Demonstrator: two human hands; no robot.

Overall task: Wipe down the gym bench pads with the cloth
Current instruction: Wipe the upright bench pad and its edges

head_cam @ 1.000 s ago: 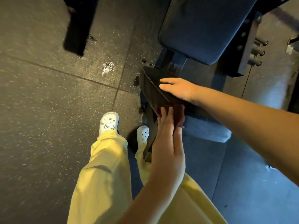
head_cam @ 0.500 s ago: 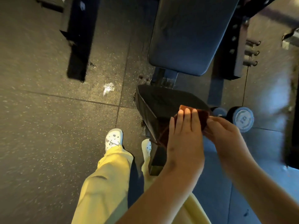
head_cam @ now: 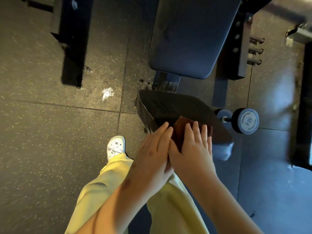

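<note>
Cloth: a dark red-brown cloth (head_cam: 179, 130), folded, lies on the near end of the seat pad (head_cam: 170, 105), partly under the right fingers.
Left hand: the left hand (head_cam: 152, 154) reaches in from the lower left, fingers straight and together, tips at the cloth's left edge. Its inner side overlaps the right hand; whether the thumb touches the cloth I cannot tell.
Right hand: the right hand (head_cam: 194, 152) lies flat on the cloth, fingers straight and slightly apart, pointing away from the body. The thumb is hidden.
Seat pad: black, tilted, its left edge catching light.
Back pad: a longer dark back pad (head_cam: 190, 39) lies beyond the seat pad, with a gap and the frame between the 2.
Dumbbell: a dumbbell (head_cam: 244, 121) marked 12.5 lies on the floor (head_cam: 50, 132) just right of the seat pad.
Person: yellow trousers (head_cam: 104, 191) and 1 white shoe (head_cam: 116, 146) stand left of the seat pad.
</note>
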